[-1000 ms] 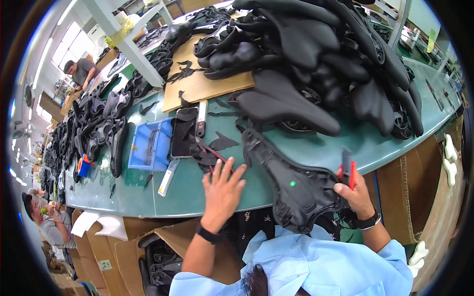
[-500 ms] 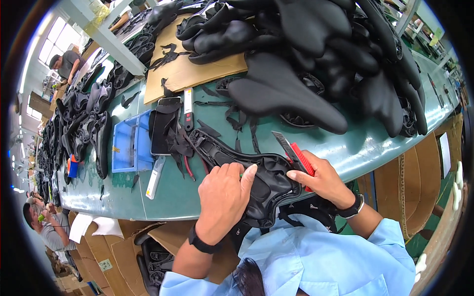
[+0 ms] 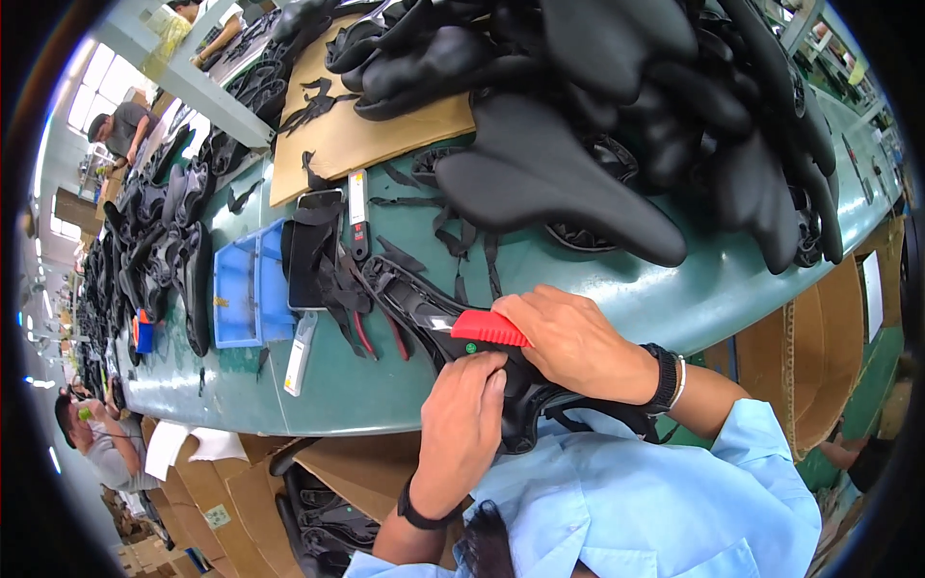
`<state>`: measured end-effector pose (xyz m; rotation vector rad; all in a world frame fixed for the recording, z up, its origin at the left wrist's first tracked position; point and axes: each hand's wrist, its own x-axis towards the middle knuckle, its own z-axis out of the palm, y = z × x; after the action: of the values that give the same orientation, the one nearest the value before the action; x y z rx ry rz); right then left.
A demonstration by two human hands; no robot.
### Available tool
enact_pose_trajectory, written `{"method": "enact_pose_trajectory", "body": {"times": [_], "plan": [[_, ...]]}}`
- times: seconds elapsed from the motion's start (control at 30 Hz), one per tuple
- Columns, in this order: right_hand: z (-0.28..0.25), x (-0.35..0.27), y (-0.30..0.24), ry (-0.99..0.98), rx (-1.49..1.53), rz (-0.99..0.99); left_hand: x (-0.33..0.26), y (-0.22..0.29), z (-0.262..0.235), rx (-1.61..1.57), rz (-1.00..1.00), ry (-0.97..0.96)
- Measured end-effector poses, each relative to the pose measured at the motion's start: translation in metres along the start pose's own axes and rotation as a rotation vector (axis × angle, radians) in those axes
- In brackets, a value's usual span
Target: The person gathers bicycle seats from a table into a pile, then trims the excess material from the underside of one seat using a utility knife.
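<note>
A black bicycle saddle [image 3: 407, 296] lies with its hollow underside up at the table's near edge, its narrow nose pointing away to the left. My left hand [image 3: 461, 412] is closed on its near side, fingers curled over the edge. In my right hand [image 3: 583, 349] is a red utility knife [image 3: 489, 328], its blade pointing left over the inside of the saddle. Whether the blade touches the material I cannot tell. A small green round mark [image 3: 471, 348] shows beside my left fingertips. Both hands hide much of the saddle's wide rear part.
Black saddles [image 3: 554, 178] are heaped at the back right. Black scraps lie around a blue bin [image 3: 241, 289], red-handled pliers [image 3: 364, 335] and two white blade cases [image 3: 358, 212], [image 3: 301, 354]. More saddles [image 3: 188, 260] fill the left, where people work. Cardboard boxes [image 3: 207, 491] stand below the table.
My right hand has moved left and turned the knife, bringing its blade from upright beside the saddle to over its underside. My left hand has shifted slightly right and down, fingers more curled.
</note>
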<state>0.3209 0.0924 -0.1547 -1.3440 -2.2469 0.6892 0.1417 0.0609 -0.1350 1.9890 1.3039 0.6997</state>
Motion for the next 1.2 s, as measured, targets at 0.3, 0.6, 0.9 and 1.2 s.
{"method": "enact_pose_trajectory", "body": {"times": [0.3, 0.6, 0.9, 1.2], "plan": [[0.004, -0.021, 0.006, 0.118, 0.953, 0.457, 0.012, -0.007, -0.008, 0.047, -0.114, -0.349], [0.000, -0.052, 0.007, 0.184, 0.478, 0.211, 0.025, -0.011, 0.033, 0.022, -0.135, -0.055], [-0.049, -0.082, 0.011, -0.084, 0.075, 0.137, 0.023, -0.020, 0.027, -0.133, -0.115, -0.021], [-0.060, -0.062, -0.012, -0.307, -0.256, 0.025, 0.019, -0.024, 0.025, -0.239, -0.122, 0.025]]}}
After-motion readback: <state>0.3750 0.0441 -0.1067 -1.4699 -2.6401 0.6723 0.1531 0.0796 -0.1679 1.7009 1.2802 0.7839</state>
